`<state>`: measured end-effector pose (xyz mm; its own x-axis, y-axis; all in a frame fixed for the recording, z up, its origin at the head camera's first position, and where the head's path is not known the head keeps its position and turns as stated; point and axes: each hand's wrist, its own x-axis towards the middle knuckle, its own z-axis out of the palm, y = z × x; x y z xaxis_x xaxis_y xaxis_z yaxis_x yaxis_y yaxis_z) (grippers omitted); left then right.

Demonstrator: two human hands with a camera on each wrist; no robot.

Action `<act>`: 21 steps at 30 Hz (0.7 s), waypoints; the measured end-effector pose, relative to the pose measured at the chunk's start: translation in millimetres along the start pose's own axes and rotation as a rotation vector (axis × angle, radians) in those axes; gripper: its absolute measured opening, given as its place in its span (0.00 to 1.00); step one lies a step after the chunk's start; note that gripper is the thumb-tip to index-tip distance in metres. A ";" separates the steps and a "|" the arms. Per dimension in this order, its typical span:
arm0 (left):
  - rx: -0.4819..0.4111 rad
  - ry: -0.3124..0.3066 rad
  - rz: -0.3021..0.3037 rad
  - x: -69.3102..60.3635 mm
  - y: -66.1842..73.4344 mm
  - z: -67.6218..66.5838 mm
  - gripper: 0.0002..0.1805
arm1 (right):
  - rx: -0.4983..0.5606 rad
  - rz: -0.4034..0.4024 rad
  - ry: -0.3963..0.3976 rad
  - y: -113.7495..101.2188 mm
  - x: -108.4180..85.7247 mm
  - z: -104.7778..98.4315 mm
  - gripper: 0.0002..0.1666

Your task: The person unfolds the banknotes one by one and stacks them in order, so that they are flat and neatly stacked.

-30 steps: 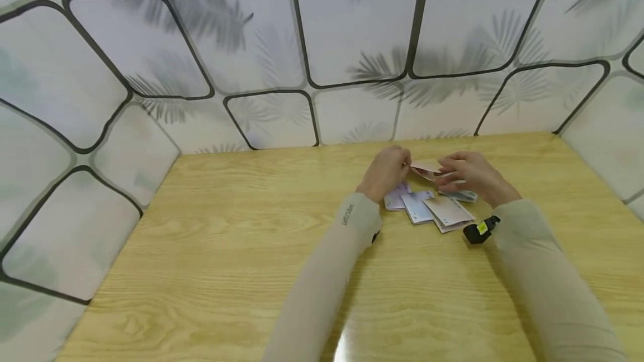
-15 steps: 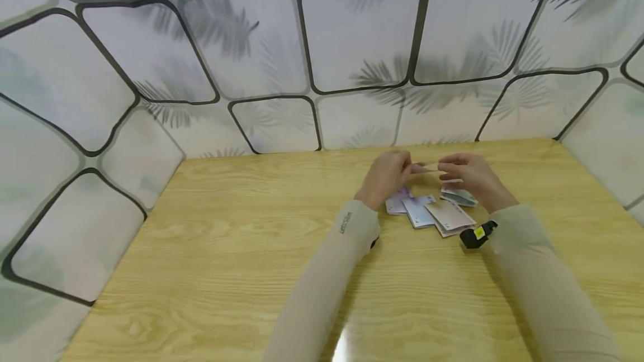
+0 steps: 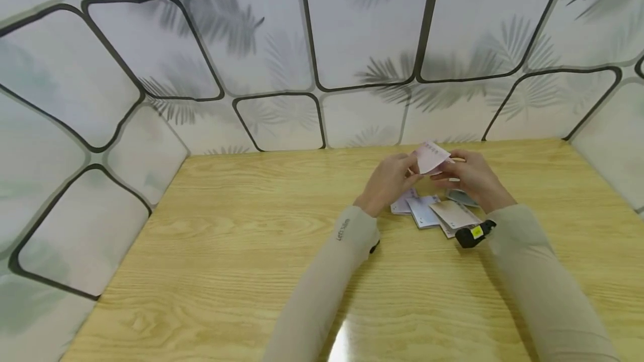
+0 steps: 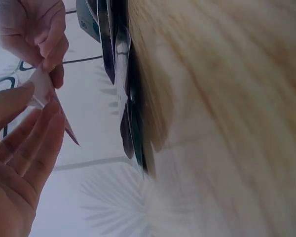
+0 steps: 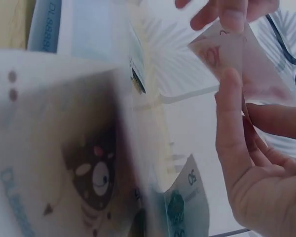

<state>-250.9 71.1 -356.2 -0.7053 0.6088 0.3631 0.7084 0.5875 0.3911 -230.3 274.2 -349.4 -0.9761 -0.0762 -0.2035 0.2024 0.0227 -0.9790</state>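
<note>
Banknote [image 3: 431, 158], pinkish, raised above wooden table [image 3: 226, 244]; left hand [image 3: 386, 182] pinching one side between thumb and fingers, right hand [image 3: 473, 176] pinching other; folded notes [image 3: 455, 214] lying below.

Pale pink with reddish print on the note [image 3: 431, 156]. On the note's near side: lilac bill [image 3: 402, 204], light blue bill [image 3: 424, 214], tan bill [image 3: 454, 213]. Beyond the note, black-and-grey rounded grid and grey leaf print on a white wall [image 3: 367, 32]. Yellowish wood grain on the surface [image 3: 201, 250]. Beige on right sleeve [image 3: 543, 284], beige with dark lettering on left sleeve [image 3: 322, 284].
</note>
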 end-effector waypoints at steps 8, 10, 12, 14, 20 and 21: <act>-0.129 0.097 -0.082 -10.9 -15.3 -3.8 0.06 | -0.059 -0.018 0.077 0.6 -8.2 -2.6 0.16; -0.162 0.131 -0.125 -11.9 -19.5 -5.9 0.09 | -0.045 -0.015 0.075 0.9 -8.6 -4.0 0.11; -0.211 0.167 -0.164 -12.8 -23.5 -9.0 0.14 | -0.046 -0.009 0.070 0.8 -8.6 -4.9 0.10; -0.275 0.204 -0.189 -13.8 -27.0 -12.5 0.18 | -0.066 -0.009 0.062 0.3 -8.5 -5.2 0.12; -0.571 0.259 -0.237 -17.4 -34.7 -20.6 0.21 | -0.150 -0.035 0.025 -2.1 -9.9 -5.2 0.21; -0.620 0.261 -0.248 -18.1 -35.7 -21.2 0.21 | -0.145 -0.039 0.017 -2.7 -10.5 -5.3 0.21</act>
<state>-264.0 27.8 -358.8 -0.8815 0.3039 0.3615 0.4369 0.2339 0.8686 -221.0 280.2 -344.6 -0.9845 -0.0634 -0.1636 0.1514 0.1640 -0.9748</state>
